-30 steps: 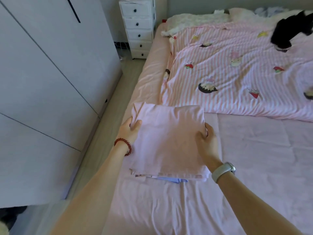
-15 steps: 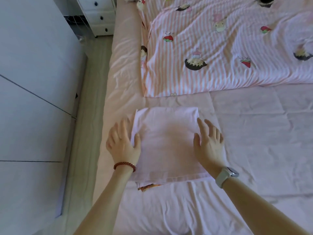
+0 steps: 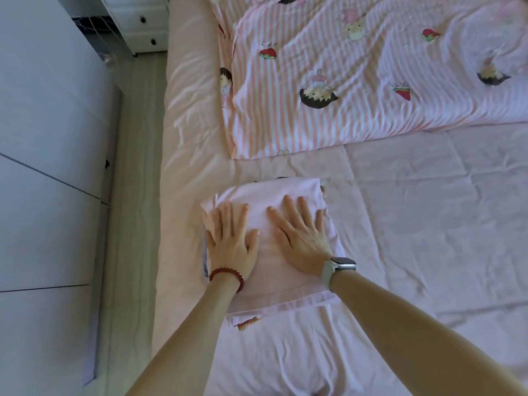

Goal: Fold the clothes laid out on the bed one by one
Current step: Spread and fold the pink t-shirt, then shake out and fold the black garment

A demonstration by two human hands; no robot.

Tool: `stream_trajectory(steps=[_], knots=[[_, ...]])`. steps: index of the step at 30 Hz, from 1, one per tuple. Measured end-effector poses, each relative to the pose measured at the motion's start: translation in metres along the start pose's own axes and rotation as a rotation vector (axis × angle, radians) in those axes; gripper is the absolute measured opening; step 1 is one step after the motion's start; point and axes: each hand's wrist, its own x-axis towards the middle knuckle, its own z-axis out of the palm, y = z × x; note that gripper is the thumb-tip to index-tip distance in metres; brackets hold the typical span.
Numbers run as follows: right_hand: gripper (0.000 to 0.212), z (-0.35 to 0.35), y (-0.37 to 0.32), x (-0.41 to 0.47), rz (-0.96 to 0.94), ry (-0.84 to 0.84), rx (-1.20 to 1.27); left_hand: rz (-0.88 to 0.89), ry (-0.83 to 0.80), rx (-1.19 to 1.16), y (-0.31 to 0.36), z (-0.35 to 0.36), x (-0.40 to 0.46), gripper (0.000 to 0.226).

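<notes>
Both hands, the left hand (image 3: 232, 240) and right hand (image 3: 303, 237), now lie atop the folded pink garment (image 3: 274, 252), no longer at its sides, fingers spread flat, pressing it finished.

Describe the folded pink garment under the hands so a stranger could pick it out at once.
Start from the bed with its plain pink sheet, below the striped cartoon-print quilt. Near the bed's left edge lies the folded pink garment, a flat rectangle pressed by the left hand and right hand. Unlike the sheet around it, it has raised folded edges and a hem, with bits of print peeking out beneath.
</notes>
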Motion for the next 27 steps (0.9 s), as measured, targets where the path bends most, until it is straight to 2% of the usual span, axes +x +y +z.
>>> stream_trajectory(steps=[3,6,10,13,17,22,26,27], knots=[[0.051,-0.021,0.002,-0.014,0.062,0.06,0.079,0.034,-0.016,-0.003,0.015,-0.028,-0.002,0.058],[0.045,-0.048,0.007,-0.049,0.191,0.22,0.254,0.048,0.086,-0.016,0.032,-0.065,-0.015,0.052],[0.035,-0.09,0.031,-0.109,0.277,0.381,0.301,0.121,0.214,-0.062,0.061,-0.113,-0.039,0.048],[0.032,-0.129,0.061,-0.152,0.324,0.448,0.3,0.233,0.225,-0.057,0.109,-0.142,-0.048,0.041],[0.031,-0.188,0.109,-0.218,0.392,0.554,0.318,0.425,0.206,-0.089,0.209,-0.163,-0.062,0.04],[0.031,-0.229,0.184,-0.336,0.519,0.73,0.309,0.659,0.153,-0.111,0.351,-0.136,-0.117,0.038],[0.03,-0.224,0.265,-0.449,0.632,0.823,0.3,0.817,0.135,-0.105,0.458,-0.071,-0.187,0.038],[0.03,-0.221,0.277,-0.46,0.644,0.833,0.292,0.825,0.134,-0.106,0.467,-0.062,-0.194,0.038]])
